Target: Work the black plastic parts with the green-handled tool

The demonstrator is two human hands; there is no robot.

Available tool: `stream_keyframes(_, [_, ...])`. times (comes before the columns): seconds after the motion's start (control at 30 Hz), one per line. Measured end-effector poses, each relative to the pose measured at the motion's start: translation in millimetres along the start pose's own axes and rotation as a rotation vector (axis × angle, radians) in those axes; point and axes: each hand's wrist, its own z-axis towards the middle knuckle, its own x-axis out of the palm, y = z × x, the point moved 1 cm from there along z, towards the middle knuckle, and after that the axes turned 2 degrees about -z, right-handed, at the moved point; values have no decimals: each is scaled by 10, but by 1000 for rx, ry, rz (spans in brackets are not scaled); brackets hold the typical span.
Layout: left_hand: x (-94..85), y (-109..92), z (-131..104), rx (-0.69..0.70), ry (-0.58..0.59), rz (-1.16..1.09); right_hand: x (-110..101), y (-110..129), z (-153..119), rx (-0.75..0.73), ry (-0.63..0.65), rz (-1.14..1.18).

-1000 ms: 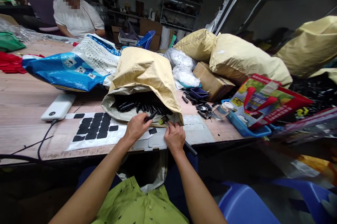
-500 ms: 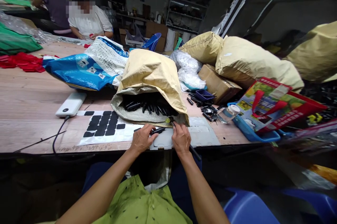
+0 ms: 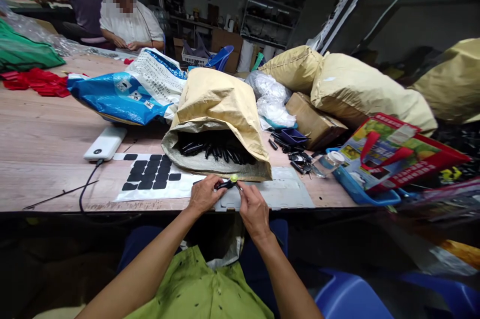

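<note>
Head view: my left hand pinches a slim black piece, round yellow-green end rightward
Piece's axis: crosswise
Right hand: apart, just beside that end; grip unclear

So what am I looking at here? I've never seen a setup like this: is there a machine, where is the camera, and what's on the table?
There's no machine: these are a person's two bare hands, seen by a single camera worn on that person's head, looking forward and down.

The left hand holds a black piece, with a yellow-green tip at its end. The right hand has its fingertips close by; whether they grip anything is too small to tell.

On the table, an open sack holds more black pieces. Left of it are a blue-and-white bag and a white device with a cable.
</note>
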Motion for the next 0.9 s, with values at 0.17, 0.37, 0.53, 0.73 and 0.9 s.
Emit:
stream_keyframes(0.17, [1,2,-2,1,1,-4,-29,89,2,-14,-30,28])
stream_keyframes(0.37, [0,-4,-2,-11,-12,-6,49,116,-19,-25,85,34])
stream_keyframes(0.53, [-6,-21,-8,-25,-24,-9,46,-23,152,18,41,101])
stream_keyframes(0.73, [-22,-19,-8,-19,-1,-18,123,-278,412,72,-48,-218])
stream_keyframes(0.9, [-39,-6,-10,5,8,-29,289,-423,401,65,-70,-376])
